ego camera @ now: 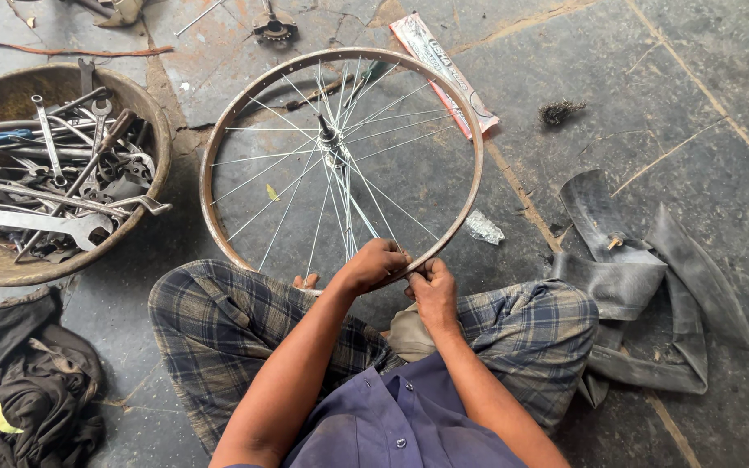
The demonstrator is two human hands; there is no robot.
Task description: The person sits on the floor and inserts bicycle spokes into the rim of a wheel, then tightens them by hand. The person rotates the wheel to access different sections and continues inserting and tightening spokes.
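Seated on the floor, a person's left hand [373,264] and right hand [432,290] close on the six-o'clock edge of a bare wheel rim [234,110], probably light and stiff, safest gripped by the rim, not its thin spokes [283,173].

Short-sleeved purple buttoned shirt [392,425], dark plaid wrap [218,329], bare forearms.

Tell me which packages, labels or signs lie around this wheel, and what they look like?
Long flat cardboard box: on the floor beyond the silver spoked wheel rim, upper right, partly under it; white and red, with printing.
Small crumpled clear plastic wrapper: on the floor right of the rim.
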